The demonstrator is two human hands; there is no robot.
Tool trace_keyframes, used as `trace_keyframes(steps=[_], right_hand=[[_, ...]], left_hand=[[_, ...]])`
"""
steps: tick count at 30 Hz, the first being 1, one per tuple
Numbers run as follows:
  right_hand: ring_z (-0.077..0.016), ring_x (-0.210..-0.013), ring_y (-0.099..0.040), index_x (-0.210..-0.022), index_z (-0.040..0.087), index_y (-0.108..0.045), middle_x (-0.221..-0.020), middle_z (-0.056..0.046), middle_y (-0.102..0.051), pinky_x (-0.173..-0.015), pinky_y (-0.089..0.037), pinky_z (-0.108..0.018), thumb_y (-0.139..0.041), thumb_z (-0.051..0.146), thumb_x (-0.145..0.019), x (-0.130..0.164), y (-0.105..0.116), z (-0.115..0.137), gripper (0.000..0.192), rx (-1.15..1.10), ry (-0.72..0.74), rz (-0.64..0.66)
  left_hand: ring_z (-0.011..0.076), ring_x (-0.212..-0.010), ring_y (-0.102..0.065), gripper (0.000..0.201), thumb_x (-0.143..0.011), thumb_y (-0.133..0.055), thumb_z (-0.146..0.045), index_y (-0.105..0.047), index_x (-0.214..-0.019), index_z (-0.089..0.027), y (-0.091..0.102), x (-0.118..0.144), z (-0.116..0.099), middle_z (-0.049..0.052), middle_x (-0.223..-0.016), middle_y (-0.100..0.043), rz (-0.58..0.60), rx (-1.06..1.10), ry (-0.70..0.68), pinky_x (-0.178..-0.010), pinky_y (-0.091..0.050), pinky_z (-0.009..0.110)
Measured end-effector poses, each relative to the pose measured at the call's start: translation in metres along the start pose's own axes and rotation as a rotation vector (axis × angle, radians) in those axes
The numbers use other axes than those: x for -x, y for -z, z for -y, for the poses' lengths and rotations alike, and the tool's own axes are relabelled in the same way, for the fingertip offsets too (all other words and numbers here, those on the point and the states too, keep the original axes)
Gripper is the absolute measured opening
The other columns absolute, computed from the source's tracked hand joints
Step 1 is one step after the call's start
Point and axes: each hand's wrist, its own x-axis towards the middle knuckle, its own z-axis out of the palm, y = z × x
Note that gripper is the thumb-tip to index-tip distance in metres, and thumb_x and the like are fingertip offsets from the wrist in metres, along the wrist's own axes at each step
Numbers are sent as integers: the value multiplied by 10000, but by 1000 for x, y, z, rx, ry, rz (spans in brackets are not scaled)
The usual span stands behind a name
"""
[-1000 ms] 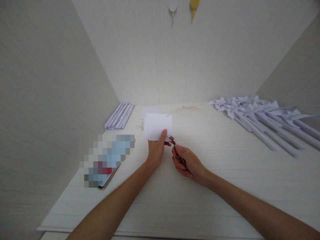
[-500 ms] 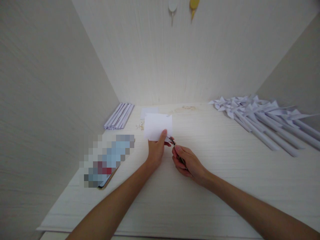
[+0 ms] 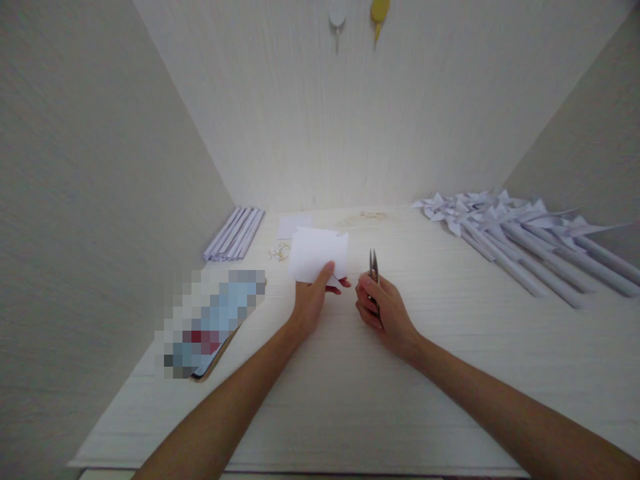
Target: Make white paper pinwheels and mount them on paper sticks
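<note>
My left hand point(image 3: 311, 303) pinches the white paper square point(image 3: 318, 255) by its lower edge; my right hand point(image 3: 384, 313) grips small scissors point(image 3: 373, 265), blades pointing toward the bench's point(image 3: 350, 400) far edge, apart from the paper.

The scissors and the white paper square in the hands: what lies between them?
Nothing: in the head view only bare table shows between the scissors in the right hand and the paper square held by the left hand.

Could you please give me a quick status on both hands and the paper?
Left hand pinching paper square above table. Right hand gripping small scissors, blades up, clear of paper. Nothing between them.
</note>
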Motion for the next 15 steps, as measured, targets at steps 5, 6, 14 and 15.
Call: trace_keyframes(steps=[5, 6, 14, 15], right_hand=[[-2, -271, -205, -615, 178, -413, -367, 128, -285, -264, -115, -141, -602, 376, -670, -8, 7, 1, 279, 75, 32, -70], [-3, -271, -209, -615, 180, -410, -363, 129, -285, -266, -116, -142, -605, 370, -667, -8, 8, 0, 277, 82, 29, -61], [-5, -272, -213, -597, 183, -388, -331, 131, -293, -277, -115, -147, -617, 362, -647, -6, 6, 0, 295, 151, 3, 6], [-5, -272, -211, -592, 182, -389, -328, 129, -295, -276, -115, -149, -619, 360, -647, -6, 6, 0, 296, 164, -4, 12]], left_hand=[[102, -449, -525, 203, -628, -596, -330, -578, -628, -128, -4, 6, 3, 8, -543, -589, 112, -40, 59, -401, -407, 212], [99, -442, -517, 193, -619, -602, -319, -571, -614, -129, -4, 6, 3, 1, -530, -577, 117, -33, 65, -395, -405, 212], [83, -402, -485, 163, -592, -622, -272, -547, -609, -128, -1, 3, 3, -23, -498, -538, 122, 30, 89, -353, -369, 193], [81, -398, -482, 163, -590, -622, -271, -546, -606, -128, -1, 3, 3, -25, -493, -535, 120, 32, 90, -350, -365, 191]])
